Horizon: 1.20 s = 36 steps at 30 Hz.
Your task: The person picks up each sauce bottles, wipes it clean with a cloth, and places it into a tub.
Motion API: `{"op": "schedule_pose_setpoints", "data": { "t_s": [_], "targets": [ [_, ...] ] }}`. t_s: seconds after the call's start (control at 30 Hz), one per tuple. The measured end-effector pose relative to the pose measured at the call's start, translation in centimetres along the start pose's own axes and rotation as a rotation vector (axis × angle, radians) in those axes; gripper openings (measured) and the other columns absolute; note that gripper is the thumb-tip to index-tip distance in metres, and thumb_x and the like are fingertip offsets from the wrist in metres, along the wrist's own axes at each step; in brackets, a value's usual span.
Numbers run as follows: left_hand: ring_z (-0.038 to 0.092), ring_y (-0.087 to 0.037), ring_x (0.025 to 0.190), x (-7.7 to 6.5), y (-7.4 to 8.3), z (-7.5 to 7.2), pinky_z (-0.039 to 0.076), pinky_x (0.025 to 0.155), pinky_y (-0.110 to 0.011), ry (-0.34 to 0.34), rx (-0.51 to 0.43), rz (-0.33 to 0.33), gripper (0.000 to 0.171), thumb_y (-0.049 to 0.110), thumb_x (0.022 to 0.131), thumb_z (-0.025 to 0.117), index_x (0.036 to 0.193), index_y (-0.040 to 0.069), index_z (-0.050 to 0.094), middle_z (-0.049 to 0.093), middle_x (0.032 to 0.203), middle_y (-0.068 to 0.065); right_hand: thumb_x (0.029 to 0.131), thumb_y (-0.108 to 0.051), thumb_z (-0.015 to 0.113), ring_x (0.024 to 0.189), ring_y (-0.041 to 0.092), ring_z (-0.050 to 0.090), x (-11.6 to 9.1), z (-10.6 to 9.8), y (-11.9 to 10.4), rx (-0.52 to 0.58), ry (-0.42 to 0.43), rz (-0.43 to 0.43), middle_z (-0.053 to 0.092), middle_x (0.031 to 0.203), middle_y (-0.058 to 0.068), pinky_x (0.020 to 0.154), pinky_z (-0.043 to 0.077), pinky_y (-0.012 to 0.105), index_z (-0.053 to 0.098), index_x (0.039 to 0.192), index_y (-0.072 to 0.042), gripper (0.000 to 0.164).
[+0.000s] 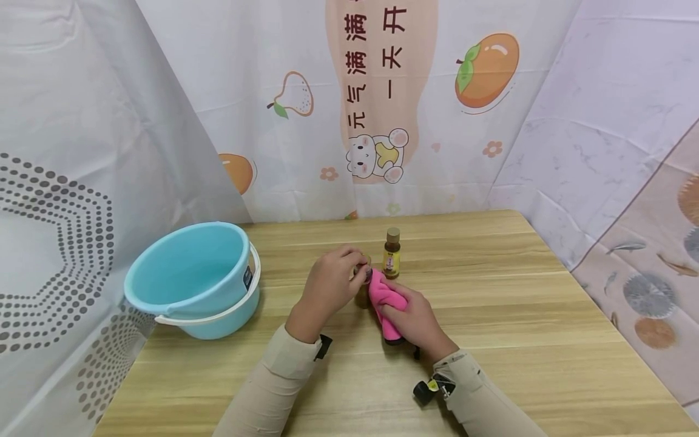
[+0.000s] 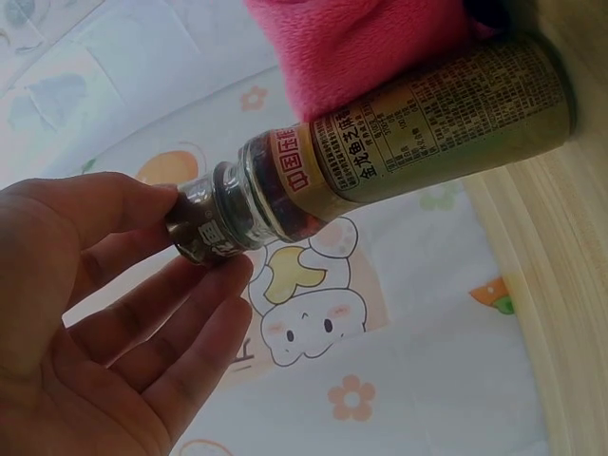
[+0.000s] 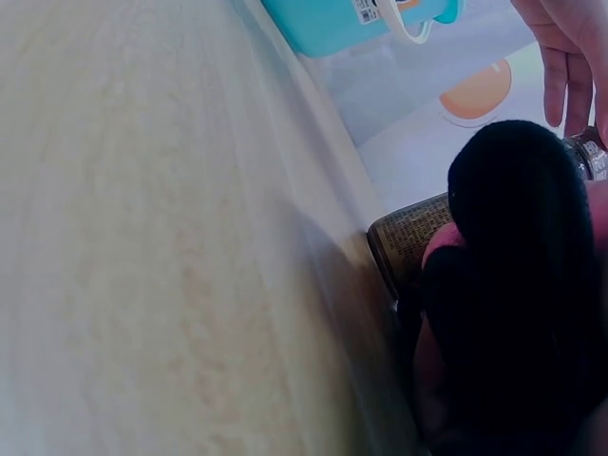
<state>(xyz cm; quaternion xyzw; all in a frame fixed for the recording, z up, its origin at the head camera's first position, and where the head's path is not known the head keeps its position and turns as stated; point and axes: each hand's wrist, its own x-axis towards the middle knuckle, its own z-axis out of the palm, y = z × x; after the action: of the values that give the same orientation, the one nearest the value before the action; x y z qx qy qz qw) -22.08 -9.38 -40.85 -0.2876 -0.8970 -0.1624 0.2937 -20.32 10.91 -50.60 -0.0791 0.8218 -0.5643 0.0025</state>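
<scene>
My left hand [image 1: 333, 279] is at the top of a glass sesame oil bottle [image 2: 456, 123]. Its thumb and fingertips pinch the brown cap [image 2: 198, 226]. The bottle stands upright on the table, partly hidden by a pink plush cloth [image 1: 378, 291] in the head view. My right hand [image 1: 417, 318] grips that cloth, which lies against the side of the bottle. Dark rounded shapes [image 3: 518, 275] cover much of the right wrist view, in front of the bottle and some pink cloth. Just behind the hands stands a small dark bottle [image 1: 391, 255] with a yellow label and a gold-brown cap.
A light blue bucket [image 1: 218, 325] with a white handle stands at the left of the wooden table [image 1: 508, 303]. Printed curtains [image 1: 306, 152] hang behind the table and along both sides. Wrist cameras on dark straps sit at both cuffs.
</scene>
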Motion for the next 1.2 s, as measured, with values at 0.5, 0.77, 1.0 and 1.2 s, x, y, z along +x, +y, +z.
{"op": "schedule_pose_setpoints", "data": {
  "t_s": [0.5, 0.77, 1.0, 1.2],
  "targets": [
    [0.065, -0.013, 0.082, -0.17, 0.01, 0.36, 0.056, 0.067, -0.027, 0.046, -0.005, -0.034, 0.009, 0.024, 0.093, 0.079, 0.095, 0.015, 0.077, 0.068, 0.096, 0.001, 0.09, -0.023, 0.078, 0.08, 0.016, 0.064, 0.03, 0.07, 0.0, -0.05, 0.005, 0.026, 0.072, 0.11, 0.009, 0.069, 0.056, 0.031, 0.064, 0.142, -0.031, 0.054],
    [0.067, -0.014, 0.083, -0.13, -0.04, 0.38, 0.058, 0.07, -0.028, 0.027, -0.004, -0.034, 0.008, 0.022, 0.094, 0.078, 0.095, 0.014, 0.078, 0.07, 0.097, 0.0, 0.09, -0.023, 0.079, 0.081, 0.016, 0.065, -0.01, 0.02, -0.07, -0.028, 0.02, -0.005, 0.072, 0.111, 0.008, 0.07, 0.057, 0.032, 0.065, 0.141, -0.029, 0.053],
    [0.07, -0.014, 0.088, -0.06, -0.2, 0.3, 0.06, 0.075, -0.029, 0.034, -0.004, -0.004, 0.005, 0.018, 0.093, 0.077, 0.093, 0.014, 0.078, 0.073, 0.099, 0.0, 0.09, -0.019, 0.08, 0.088, 0.019, 0.067, -0.17, 0.09, -0.21, 0.045, 0.05, -0.095, 0.072, 0.122, 0.008, 0.074, 0.059, 0.031, 0.064, 0.142, -0.027, 0.055],
    [0.07, -0.013, 0.085, -0.03, -0.28, 0.24, 0.059, 0.072, -0.026, 0.041, -0.017, 0.034, 0.004, 0.014, 0.092, 0.076, 0.092, 0.011, 0.079, 0.073, 0.098, -0.001, 0.091, -0.013, 0.08, 0.097, 0.022, 0.067, -0.22, 0.08, -0.19, 0.141, 0.07, -0.207, 0.066, 0.137, 0.007, 0.076, 0.061, 0.03, 0.061, 0.144, -0.03, 0.059]
  ]
}}
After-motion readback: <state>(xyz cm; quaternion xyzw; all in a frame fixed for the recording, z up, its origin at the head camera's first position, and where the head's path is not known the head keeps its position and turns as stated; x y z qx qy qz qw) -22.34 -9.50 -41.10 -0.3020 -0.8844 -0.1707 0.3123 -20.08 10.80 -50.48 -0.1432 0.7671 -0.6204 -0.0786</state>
